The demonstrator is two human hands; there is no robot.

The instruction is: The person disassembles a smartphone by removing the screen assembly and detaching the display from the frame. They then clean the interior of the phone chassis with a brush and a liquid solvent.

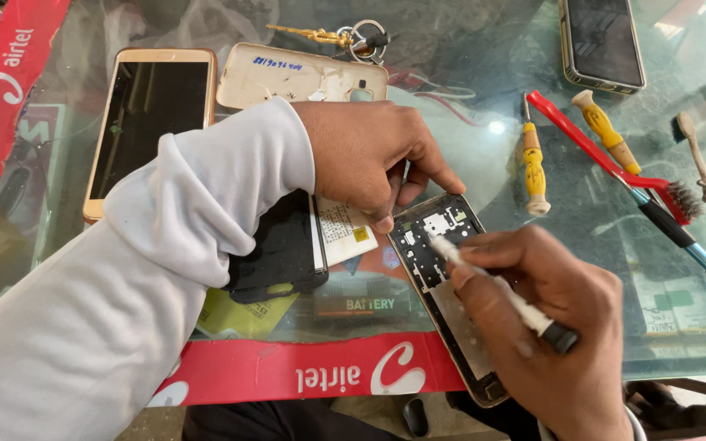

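Observation:
An opened phone point(432, 237) with its back off lies on the glass counter point(492, 98), its circuit board showing. My left hand point(365, 155) presses down on the phone's top left edge with fingertips. My right hand point(549, 327) grips a white screwdriver with a black cap point(525, 309), its tip touching the board near the upper middle. My white sleeve point(124, 286) crosses the left of the view and hides part of the counter.
A gold phone point(150, 114) lies face up at the left, a cream back cover point(300, 77) and keys point(345, 37) behind it. A black cover point(283, 249) and battery point(345, 229) sit beside the open phone. Two yellow screwdrivers point(534, 167), brushes point(614, 163) and another phone point(602, 41) lie right.

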